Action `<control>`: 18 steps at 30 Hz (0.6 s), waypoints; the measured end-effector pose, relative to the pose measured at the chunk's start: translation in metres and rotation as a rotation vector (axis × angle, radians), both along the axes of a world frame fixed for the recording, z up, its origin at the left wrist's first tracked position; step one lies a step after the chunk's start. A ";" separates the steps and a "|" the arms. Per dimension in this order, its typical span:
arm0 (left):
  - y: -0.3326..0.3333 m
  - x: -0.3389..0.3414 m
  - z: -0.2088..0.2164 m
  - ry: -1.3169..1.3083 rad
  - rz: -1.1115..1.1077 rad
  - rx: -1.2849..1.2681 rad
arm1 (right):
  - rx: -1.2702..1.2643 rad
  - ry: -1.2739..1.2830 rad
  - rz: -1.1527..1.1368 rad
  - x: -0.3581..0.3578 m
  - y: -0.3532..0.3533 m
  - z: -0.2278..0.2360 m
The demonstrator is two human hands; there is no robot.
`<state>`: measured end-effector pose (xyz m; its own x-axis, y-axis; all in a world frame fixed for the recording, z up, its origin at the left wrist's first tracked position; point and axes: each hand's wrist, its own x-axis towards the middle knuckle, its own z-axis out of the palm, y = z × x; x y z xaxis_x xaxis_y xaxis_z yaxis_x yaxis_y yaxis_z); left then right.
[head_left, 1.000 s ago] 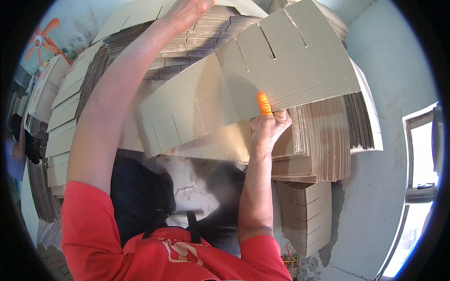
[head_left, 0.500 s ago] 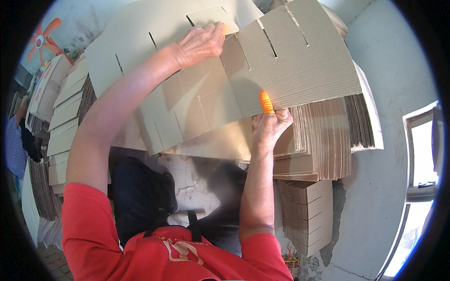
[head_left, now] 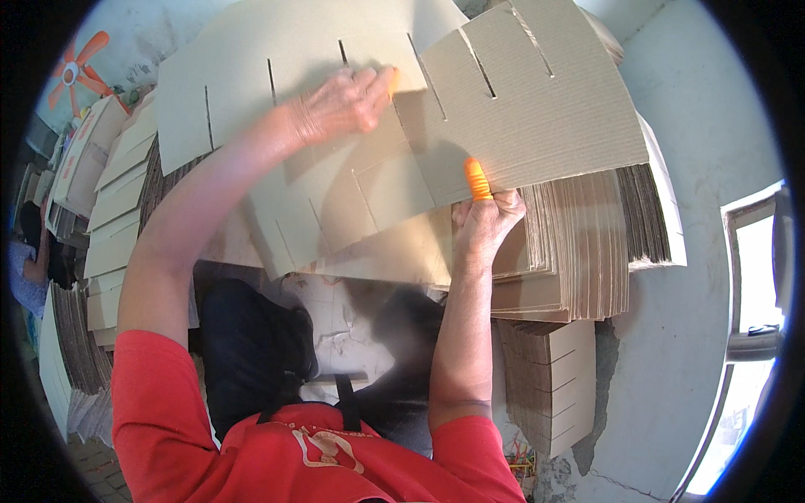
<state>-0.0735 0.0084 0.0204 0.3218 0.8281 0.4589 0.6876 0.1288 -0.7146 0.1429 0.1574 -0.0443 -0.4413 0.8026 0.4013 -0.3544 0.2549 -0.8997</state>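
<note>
My right hand pinches the near edge of a slotted brown cardboard sheet, its thumb in an orange rubber finger cot. That sheet lies tilted on top of a tall pile of flat cardboard sheets. My left hand rests palm down, fingers spread, on a second slotted cardboard sheet that overlaps the first one on its left. An orange cot shows on one left fingertip.
More piles of flat cardboard stand at the left and at the lower right. A concrete floor patch lies between my legs. A window is at the right. A red fan hangs on the far wall; another person is at the left edge.
My left arm has swung down from the top of the pile, dragging a slotted sheet toward me over the others. The right hand has kept its pinch on the sheet's edge.
</note>
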 end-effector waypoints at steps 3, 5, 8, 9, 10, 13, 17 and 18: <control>-0.003 0.029 -0.005 -0.019 -0.078 -0.039 | -0.026 -0.029 0.026 0.000 0.003 0.002; -0.003 0.042 -0.003 0.033 -0.112 -0.054 | 0.025 -0.147 0.046 0.006 0.012 0.002; -0.009 0.044 -0.003 0.010 -0.094 -0.087 | 0.036 -0.256 0.060 0.017 0.007 0.036; -0.010 0.044 -0.003 0.003 -0.086 -0.111 | 0.025 -0.270 0.056 0.021 0.004 0.049; -0.013 0.044 -0.003 -0.004 -0.078 -0.136 | 0.035 -0.182 0.007 0.022 0.006 0.047; -0.013 0.064 -0.004 -0.064 -0.059 -0.170 | 0.024 -0.137 0.066 0.030 0.009 0.050; -0.020 0.129 -0.029 -0.172 -0.097 -0.100 | 0.105 -0.082 -0.070 0.010 0.001 0.024; -0.022 0.130 -0.040 -0.266 -0.080 -0.124 | 0.176 -0.099 -0.128 0.005 0.003 0.013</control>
<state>0.0567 -0.0139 -0.0192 0.2704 0.8599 0.4330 0.8573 -0.0105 -0.5147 0.1482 0.1608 -0.0317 -0.3851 0.7758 0.4998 -0.2215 0.4481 -0.8661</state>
